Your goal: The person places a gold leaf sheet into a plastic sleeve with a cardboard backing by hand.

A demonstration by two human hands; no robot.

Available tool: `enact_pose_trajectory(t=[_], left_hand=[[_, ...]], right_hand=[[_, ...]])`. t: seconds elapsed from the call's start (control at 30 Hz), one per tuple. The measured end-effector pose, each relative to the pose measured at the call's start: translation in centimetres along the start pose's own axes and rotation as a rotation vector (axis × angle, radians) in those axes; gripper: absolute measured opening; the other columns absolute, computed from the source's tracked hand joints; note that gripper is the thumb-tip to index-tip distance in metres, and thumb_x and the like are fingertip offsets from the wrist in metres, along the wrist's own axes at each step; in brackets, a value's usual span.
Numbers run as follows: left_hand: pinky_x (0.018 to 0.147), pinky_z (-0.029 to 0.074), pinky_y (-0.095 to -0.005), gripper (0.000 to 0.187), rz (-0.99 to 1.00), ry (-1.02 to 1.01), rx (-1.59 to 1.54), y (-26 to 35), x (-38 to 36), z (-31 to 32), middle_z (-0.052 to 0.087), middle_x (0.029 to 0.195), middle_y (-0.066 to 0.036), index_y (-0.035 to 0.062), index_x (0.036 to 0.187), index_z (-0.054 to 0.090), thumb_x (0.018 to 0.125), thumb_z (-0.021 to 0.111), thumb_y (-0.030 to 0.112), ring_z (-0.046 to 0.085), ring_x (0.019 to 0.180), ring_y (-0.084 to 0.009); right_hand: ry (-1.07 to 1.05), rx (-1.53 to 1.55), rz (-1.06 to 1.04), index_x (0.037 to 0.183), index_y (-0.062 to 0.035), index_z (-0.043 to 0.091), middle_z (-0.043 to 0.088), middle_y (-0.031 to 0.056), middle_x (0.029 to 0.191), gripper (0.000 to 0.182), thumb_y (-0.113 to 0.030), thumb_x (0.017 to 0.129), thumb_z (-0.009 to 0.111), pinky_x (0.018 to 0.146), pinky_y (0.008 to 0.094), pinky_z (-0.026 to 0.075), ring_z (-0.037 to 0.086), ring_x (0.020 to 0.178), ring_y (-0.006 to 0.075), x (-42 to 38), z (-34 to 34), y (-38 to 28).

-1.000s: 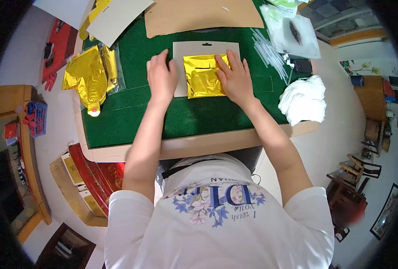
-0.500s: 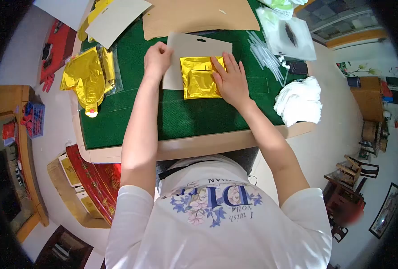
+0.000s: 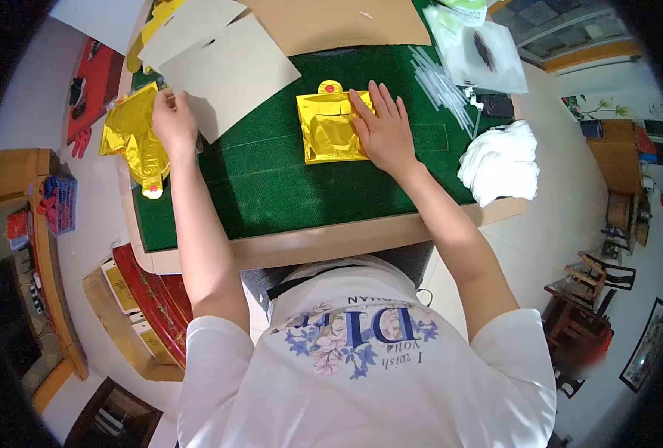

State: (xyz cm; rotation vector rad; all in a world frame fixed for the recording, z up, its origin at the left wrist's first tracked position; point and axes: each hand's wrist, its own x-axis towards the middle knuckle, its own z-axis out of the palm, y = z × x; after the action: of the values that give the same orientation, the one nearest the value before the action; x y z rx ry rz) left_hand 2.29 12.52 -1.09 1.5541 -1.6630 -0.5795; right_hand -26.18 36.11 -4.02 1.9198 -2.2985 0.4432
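A folded gold foil packet (image 3: 327, 131) lies on the green mat (image 3: 301, 198), its rounded tab with a red dot at the top. My right hand (image 3: 385, 131) rests flat on the packet's right side, fingers spread. At the left, my left hand (image 3: 174, 123) has its fingers curled in at the lower left edge of a grey-beige card (image 3: 234, 75) with a small slot. The fingertips are closed on that edge. Just left of this hand is an unfolded gold foil piece (image 3: 131, 134), partly hidden by it.
Thin clear tubes (image 3: 440, 86) lie at the right, near a clear plastic bag (image 3: 492, 60), a small black object (image 3: 496, 107) and a bunched white cloth (image 3: 499, 164). Brown cardboard (image 3: 339, 22) spans the back. Another grey card (image 3: 186, 33) lies at the back left.
My left hand has moved left with the card, off the folded packet, whose top tab now shows. The card is tilted and nearer the other card. My right hand has stayed on the packet.
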Motion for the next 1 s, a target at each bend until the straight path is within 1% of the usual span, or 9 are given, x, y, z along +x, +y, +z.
enact_pose_trajectory(t=[0.1,0.17,0.27,0.3,0.33,0.37,0.6,0.93,1.0], left_hand=[[0.088,0.048,-0.0405,0.034,0.155,0.084,0.083,1.9,-2.4,0.0,0.065,0.105,-0.02,-0.0011,0.114,0.058,0.086,0.064,0.017,0.062,0.098,-0.0328],[0.096,0.043,-0.0443,0.04,0.455,0.353,0.329,4.7,-5.0,0.2,0.06,0.115,-0.02,0.0,0.122,0.057,0.083,0.063,0.008,0.056,0.11,-0.0355],[0.089,0.045,-0.0455,0.03,0.674,-0.096,0.094,8.2,-11.0,2.1,0.06,0.113,-0.018,0.0021,0.112,0.06,0.084,0.053,-0.001,0.055,0.106,-0.0359],[0.096,0.043,-0.0442,0.03,0.457,-0.42,0.036,9.9,-12.9,2.7,0.059,0.121,-0.017,0.003,0.118,0.059,0.089,0.052,0.007,0.054,0.114,-0.0331],[0.107,0.035,-0.0438,0.036,0.759,-0.359,0.265,8.7,-14.9,4.8,0.055,0.132,-0.015,0.0018,0.125,0.056,0.095,0.05,0.021,0.046,0.128,-0.0302],[0.114,0.025,-0.045,0.051,0.722,-0.473,0.348,9.1,-16.2,6.2,0.047,0.143,-0.014,0.0005,0.135,0.048,0.098,0.045,0.035,0.036,0.138,-0.0276],[0.115,0.021,-0.0498,0.062,0.719,-0.468,0.451,8.2,-17.5,8.5,0.031,0.153,-0.015,0.0024,0.144,0.038,0.098,0.043,0.044,0.025,0.144,-0.0289],[0.115,0.02,-0.0506,0.061,0.695,-0.465,0.44,8.4,-17.4,8.2,0.028,0.154,-0.016,0.0035,0.144,0.038,0.097,0.045,0.041,0.021,0.145,-0.0307],[0.112,0.028,-0.0472,0.049,0.651,-0.367,0.193,8.1,-17.0,8.2,0.04,0.145,-0.017,0.0022,0.136,0.048,0.095,0.053,0.028,0.033,0.137,-0.0344]], right_hand=[[-0.001,0.012,0.001,0.146,-0.0249,0.04,0.033,0.0144,0.151,0.048,-0.034,0.099,0.044,0.114,0.0514,0.022,0.03,0.141,0.0313,-0.1,0.0,-0.1],[0.004,0.013,0.003,0.146,-0.0248,0.04,0.034,0.0146,0.151,0.048,-0.034,0.099,0.043,0.114,0.0515,0.022,0.03,0.141,0.0314,0.1,0.0,0.0],[0.003,0.02,0.004,0.145,-0.0246,0.04,0.034,0.015,0.151,0.048,-0.034,0.099,0.044,0.114,0.0515,0.022,0.03,0.141,0.0313,0.0,-0.1,-0.1],[-0.006,0.007,0.006,0.145,-0.0244,0.041,0.034,0.015,0.151,0.048,-0.034,0.099,0.044,0.114,0.0514,0.023,0.03,0.141,0.031,0.0,-0.2,-0.2],[-0.013,-0.008,0.007,0.145,-0.0242,0.041,0.034,0.0151,0.151,0.048,-0.033,0.098,0.044,0.113,0.0513,0.023,0.03,0.141,0.0308,0.1,-0.2,-0.2],[-0.012,-0.01,0.005,0.145,-0.0242,0.041,0.034,0.0151,0.151,0.048,-0.033,0.098,0.044,0.113,0.0513,0.023,0.03,0.141,0.0308,0.1,-0.2,-0.1],[0.002,0.002,0.005,0.146,-0.0215,0.04,0.034,0.015,0.151,0.049,-0.034,0.098,0.045,0.113,0.0514,0.024,0.03,0.141,0.0307,0.1,0.0,-0.1],[-0.028,-0.012,-0.02,0.146,-0.0191,0.039,0.033,0.0128,0.152,0.05,-0.033,0.099,0.044,0.113,0.0535,0.023,0.029,0.141,0.0305,0.0,-0.3,0.3],[-0.028,-0.008,-0.022,0.146,-0.0201,0.039,0.034,0.0129,0.152,0.05,-0.033,0.099,0.044,0.112,0.0539,0.023,0.029,0.141,0.0307,0.1,-0.3,0.1]])
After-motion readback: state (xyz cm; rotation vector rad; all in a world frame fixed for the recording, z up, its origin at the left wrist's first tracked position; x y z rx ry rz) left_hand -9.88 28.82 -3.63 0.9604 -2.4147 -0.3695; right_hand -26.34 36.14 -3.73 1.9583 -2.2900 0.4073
